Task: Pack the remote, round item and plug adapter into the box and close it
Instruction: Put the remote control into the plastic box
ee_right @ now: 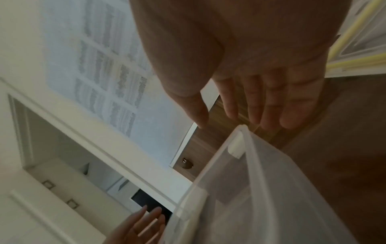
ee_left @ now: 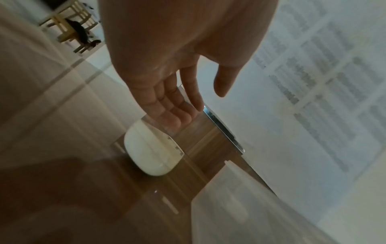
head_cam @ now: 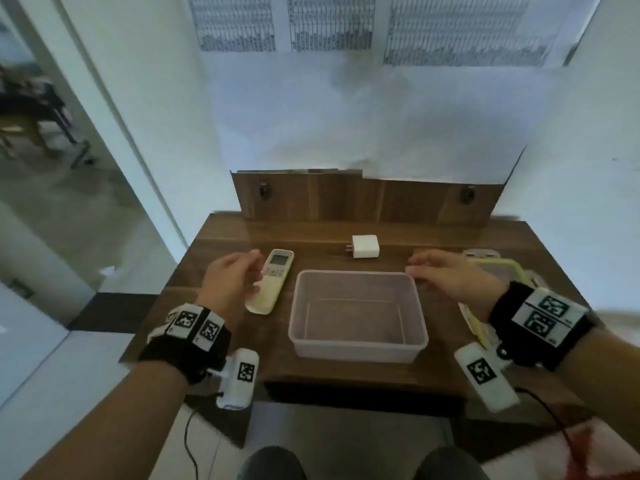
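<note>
Head view: remote [head_cam: 270, 280] beside left fingers [head_cam: 250, 258]

Bare forearms, no sleeves. Left hand [head_cam: 231, 279] and right hand [head_cam: 450, 277] ungloved, no rings visible.

Black wrist band [head_cam: 188, 351] on left forearm, black wrist band [head_cam: 540, 327] on right. White plates with black square code markers [head_cam: 197, 325] on left band; similar markers [head_cam: 545, 315] on right band.

White cylindrical camera unit [head_cam: 239, 379] with code marker below left wrist; matching unit [head_cam: 486, 375] below right wrist. Thin dark cable [head_cam: 188, 441] hanging from left unit; another cable [head_cam: 550, 410] from right. Dark-clad knees [head_cam: 272, 464] at lower edge.
</note>
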`<state>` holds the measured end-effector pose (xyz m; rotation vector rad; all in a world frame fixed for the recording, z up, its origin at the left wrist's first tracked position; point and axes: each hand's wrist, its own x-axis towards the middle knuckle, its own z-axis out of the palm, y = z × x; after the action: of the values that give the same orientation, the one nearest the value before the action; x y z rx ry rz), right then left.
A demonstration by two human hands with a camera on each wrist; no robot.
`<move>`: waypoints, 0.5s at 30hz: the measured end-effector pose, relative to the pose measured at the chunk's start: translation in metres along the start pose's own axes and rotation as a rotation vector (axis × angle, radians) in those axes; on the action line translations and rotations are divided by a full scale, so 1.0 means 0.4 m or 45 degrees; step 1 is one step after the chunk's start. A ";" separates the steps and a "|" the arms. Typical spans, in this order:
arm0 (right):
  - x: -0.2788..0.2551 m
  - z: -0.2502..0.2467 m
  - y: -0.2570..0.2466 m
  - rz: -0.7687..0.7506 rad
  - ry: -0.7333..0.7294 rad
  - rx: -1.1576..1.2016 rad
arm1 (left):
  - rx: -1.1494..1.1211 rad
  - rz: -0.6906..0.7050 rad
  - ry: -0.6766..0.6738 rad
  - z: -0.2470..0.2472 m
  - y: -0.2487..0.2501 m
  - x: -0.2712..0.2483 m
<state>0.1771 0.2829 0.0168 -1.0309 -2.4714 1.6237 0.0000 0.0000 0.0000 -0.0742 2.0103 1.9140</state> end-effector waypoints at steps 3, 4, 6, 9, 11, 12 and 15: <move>-0.023 0.030 0.022 -0.026 0.024 -0.117 | 0.327 0.210 0.039 -0.017 -0.017 -0.013; -0.031 0.041 0.036 -0.036 0.024 -0.101 | 0.398 0.228 0.019 -0.021 -0.028 -0.018; -0.038 0.059 0.060 -0.042 0.035 -0.061 | 0.535 0.209 -0.030 -0.019 -0.044 -0.019; -0.061 0.079 0.078 -0.053 0.078 0.117 | 0.587 0.147 -0.070 -0.006 -0.063 -0.019; -0.074 0.090 0.090 -0.042 0.116 0.232 | 0.708 0.151 -0.047 0.005 -0.079 -0.014; -0.079 0.094 0.093 -0.029 0.113 0.296 | 0.781 0.165 -0.025 0.011 -0.087 -0.013; -0.086 0.099 0.101 -0.006 0.094 0.333 | 0.946 0.227 0.008 0.025 -0.092 -0.023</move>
<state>0.2109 0.2426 -0.0234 -1.0262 -2.1405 1.8102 0.0215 0.0050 -0.0328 0.2963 2.6620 1.1322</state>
